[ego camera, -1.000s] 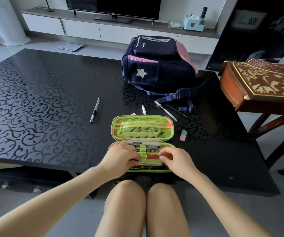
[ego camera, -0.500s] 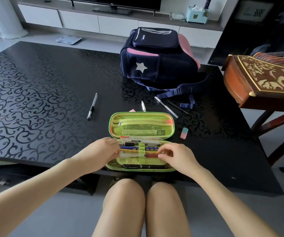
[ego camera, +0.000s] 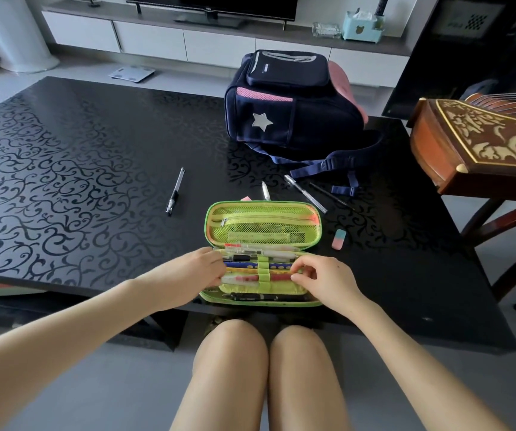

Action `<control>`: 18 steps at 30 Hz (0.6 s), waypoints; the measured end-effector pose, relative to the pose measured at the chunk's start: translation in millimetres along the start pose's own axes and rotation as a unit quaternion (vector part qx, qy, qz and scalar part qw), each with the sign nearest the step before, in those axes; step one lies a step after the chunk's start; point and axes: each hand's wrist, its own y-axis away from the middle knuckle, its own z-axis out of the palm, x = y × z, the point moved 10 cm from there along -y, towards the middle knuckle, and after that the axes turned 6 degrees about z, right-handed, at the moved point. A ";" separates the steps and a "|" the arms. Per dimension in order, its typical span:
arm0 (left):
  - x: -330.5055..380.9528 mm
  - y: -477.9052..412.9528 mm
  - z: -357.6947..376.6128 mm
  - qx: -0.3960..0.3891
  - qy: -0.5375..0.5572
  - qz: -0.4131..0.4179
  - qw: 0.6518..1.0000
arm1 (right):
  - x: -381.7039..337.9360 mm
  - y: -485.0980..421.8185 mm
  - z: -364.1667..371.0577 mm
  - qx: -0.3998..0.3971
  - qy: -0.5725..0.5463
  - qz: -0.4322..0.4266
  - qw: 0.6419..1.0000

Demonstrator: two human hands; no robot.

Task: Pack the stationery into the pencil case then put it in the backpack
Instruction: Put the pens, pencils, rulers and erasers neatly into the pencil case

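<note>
A green pencil case (ego camera: 262,225) lies open at the near edge of the black table (ego camera: 79,181), with several pens under its elastic loops. My left hand (ego camera: 194,273) grips the left end of a red and white pen (ego camera: 250,279) in the case. My right hand (ego camera: 325,281) pinches the same pen's right end. Loose on the table lie a black pen (ego camera: 175,191), a white pen (ego camera: 265,191), a clear pen (ego camera: 305,193), a thin black pen (ego camera: 331,195) and a pink and blue eraser (ego camera: 339,239). The navy backpack (ego camera: 290,107) stands behind them.
A carved wooden instrument (ego camera: 480,141) on a stand sits at the table's right side. A pink item (ego camera: 246,198) peeks out behind the case lid. A TV cabinet (ego camera: 188,42) runs along the far wall. My knees are under the table's near edge.
My left hand slid from over the case's middle to its left end. My right hand stays at the right end of the pens. The view shifted slightly.
</note>
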 end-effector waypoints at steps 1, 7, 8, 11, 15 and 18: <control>10.3 -5.9 -9.2 0.001 -0.020 0.012 1.000 | -0.2 0.1 0.1 0.003 0.001 -0.001 1.000; 39.6 -44.6 -1.9 -0.006 0.061 -0.021 0.998 | 1.6 2.0 -0.1 0.003 0.001 0.001 1.000; 40.7 -45.9 -7.7 0.010 0.085 -0.025 0.996 | 1.2 1.7 0.9 -0.010 0.001 0.001 1.000; 26.6 -36.5 -34.2 0.109 0.144 -0.044 0.983 | 1.2 -3.8 -10.7 -0.026 -0.039 0.004 0.999; -3.2 -25.3 -40.1 0.139 0.124 -0.102 0.977 | 32.1 -39.5 -79.7 0.187 -0.015 0.078 0.979; -12.6 -23.9 -18.5 0.093 0.166 -0.126 0.974 | 60.1 -81.5 -98.1 0.204 0.067 0.164 0.963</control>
